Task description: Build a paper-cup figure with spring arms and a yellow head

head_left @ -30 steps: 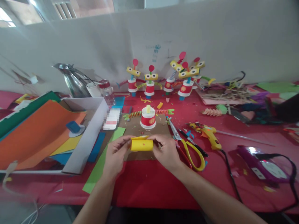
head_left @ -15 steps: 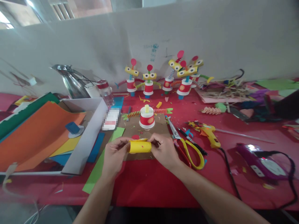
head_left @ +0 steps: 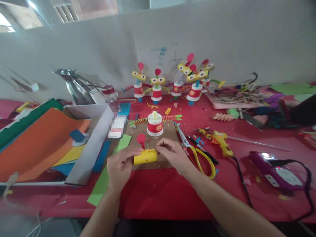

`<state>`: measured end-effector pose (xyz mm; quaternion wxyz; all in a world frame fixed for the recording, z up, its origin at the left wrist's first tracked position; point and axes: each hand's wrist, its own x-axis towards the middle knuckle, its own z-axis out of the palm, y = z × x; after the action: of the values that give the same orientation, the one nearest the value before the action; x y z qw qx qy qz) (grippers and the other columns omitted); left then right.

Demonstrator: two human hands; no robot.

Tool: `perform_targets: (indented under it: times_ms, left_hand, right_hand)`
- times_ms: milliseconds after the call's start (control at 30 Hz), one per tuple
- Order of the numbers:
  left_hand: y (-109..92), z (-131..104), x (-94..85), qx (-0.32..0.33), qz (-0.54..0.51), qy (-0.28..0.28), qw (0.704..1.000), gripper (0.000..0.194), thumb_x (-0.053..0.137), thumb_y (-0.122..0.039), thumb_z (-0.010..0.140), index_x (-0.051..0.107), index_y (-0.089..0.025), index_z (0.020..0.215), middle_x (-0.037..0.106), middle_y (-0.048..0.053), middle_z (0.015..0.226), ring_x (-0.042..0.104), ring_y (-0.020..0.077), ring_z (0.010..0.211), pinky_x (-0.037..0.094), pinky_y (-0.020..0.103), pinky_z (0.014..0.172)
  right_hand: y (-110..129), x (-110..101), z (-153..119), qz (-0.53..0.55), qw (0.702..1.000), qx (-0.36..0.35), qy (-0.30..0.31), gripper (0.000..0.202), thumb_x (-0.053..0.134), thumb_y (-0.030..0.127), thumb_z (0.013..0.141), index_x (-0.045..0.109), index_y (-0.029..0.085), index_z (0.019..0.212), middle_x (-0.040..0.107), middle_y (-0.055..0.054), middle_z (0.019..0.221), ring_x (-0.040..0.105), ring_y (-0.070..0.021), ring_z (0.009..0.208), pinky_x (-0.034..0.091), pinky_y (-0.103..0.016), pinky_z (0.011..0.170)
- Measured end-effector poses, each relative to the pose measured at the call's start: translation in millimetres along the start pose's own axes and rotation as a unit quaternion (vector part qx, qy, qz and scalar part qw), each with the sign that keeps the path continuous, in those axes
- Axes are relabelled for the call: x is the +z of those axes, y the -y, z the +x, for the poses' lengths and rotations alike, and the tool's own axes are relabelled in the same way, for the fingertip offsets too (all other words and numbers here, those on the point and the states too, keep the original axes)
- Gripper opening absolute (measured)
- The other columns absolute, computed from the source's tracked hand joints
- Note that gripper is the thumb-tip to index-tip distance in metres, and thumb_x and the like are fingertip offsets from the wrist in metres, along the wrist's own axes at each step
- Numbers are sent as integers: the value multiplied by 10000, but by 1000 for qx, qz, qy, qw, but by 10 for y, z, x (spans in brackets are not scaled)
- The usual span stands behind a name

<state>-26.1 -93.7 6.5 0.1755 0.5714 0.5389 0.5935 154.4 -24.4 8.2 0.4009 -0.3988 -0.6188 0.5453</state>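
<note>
A yellow paper tube (head_left: pixel 145 157) is held level above the cardboard sheet (head_left: pixel 164 161). My left hand (head_left: pixel 120 168) grips its left end between thumb and fingers. At the right end, my right hand (head_left: pixel 172 156) has thumb and forefinger pinched at the tube's upper edge. Just behind the tube lies a red paper disc (head_left: pixel 141 138) on a folded red paper spring. Farther back stands a red and white paper cup (head_left: pixel 155 126) with folded paper arms, green ends and a pale yellow piece on top.
Yellow-handled scissors (head_left: pixel 197 154), a pen (head_left: pixel 203 149) and a yellow glue gun (head_left: pixel 221 141) lie to the right. Finished cup figures (head_left: pixel 156 89) line the back wall. A white box (head_left: pixel 90 158) of coloured paper, a phone (head_left: pixel 118 126) and a glass jar (head_left: pixel 111 98) stand left.
The yellow tube has shifted slightly left and tilted, its right end now higher. My right hand has risen a little at that end. The red disc and spring now show more fully.
</note>
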Motion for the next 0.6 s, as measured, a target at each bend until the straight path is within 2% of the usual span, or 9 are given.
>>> perform_targets:
  times_ms: [100, 200, 267, 333, 400, 467, 500, 600]
  left_hand:
    - [15, -28, -21, 93, 18, 18, 995, 372, 575, -20, 750, 786, -319, 818, 779, 2, 897, 723, 219, 896, 543, 367, 858]
    - [27, -36, -26, 174, 37, 67, 982, 379, 597, -19, 758, 777, -329, 880, 779, 6, 920, 720, 232, 929, 548, 384, 844]
    - [33, -33, -13, 199, 53, 72, 976, 361, 609, -20, 761, 771, -321, 875, 777, 14, 937, 711, 234, 949, 542, 384, 844]
    - [38, -34, 7, 191, 71, 31, 979, 322, 619, -28, 759, 756, -299, 868, 766, 33, 959, 693, 231, 951, 526, 381, 851]
    - [40, -38, 27, 157, 69, -41, 984, 261, 634, -58, 756, 720, -271, 880, 729, 50, 950, 664, 225, 922, 508, 369, 836]
    - [31, -40, 40, 110, 43, -78, 990, 174, 638, -112, 770, 683, -245, 873, 669, 57, 921, 624, 221, 899, 484, 350, 820]
    - [21, -37, 46, 83, 26, -72, 994, 128, 635, -144, 784, 675, -235, 865, 642, 60, 921, 605, 220, 902, 472, 341, 816]
    - [-8, -8, 64, 5, -35, 1, 999, 61, 661, -218, 792, 710, -209, 827, 607, 75, 964, 569, 222, 933, 452, 313, 811]
  right_hand:
    - [49, -12, -15, 73, 993, 52, 76, 325, 580, 411, 828, 643, 184, 604, 551, 28, 575, 506, -124, 614, 401, -250, 603]
    - [48, 5, -33, 137, 980, 96, 107, 274, 693, 453, 762, 720, 190, 690, 598, 25, 607, 542, -133, 663, 434, -271, 679]
    - [34, 19, -38, 162, 977, 86, 109, 243, 731, 445, 735, 742, 202, 743, 647, 6, 688, 575, -152, 730, 451, -296, 742]
    - [29, 27, -44, 147, 985, 24, 91, 240, 725, 451, 751, 743, 211, 746, 658, -14, 768, 583, -166, 781, 459, -303, 752]
    - [43, 29, -61, 90, 993, -60, 45, 245, 699, 444, 791, 733, 212, 718, 629, -23, 779, 571, -170, 785, 462, -294, 721]
    - [72, 29, -93, 19, 990, -140, -12, 246, 666, 393, 836, 711, 208, 682, 598, -28, 758, 561, -170, 770, 464, -286, 695]
    - [86, 31, -114, -13, 984, -173, -34, 245, 646, 353, 859, 699, 206, 670, 592, -31, 751, 562, -171, 768, 468, -285, 692]
    - [92, 55, -184, -87, 959, -264, -60, 202, 599, 220, 895, 701, 213, 721, 627, -46, 793, 578, -173, 778, 487, -296, 701]
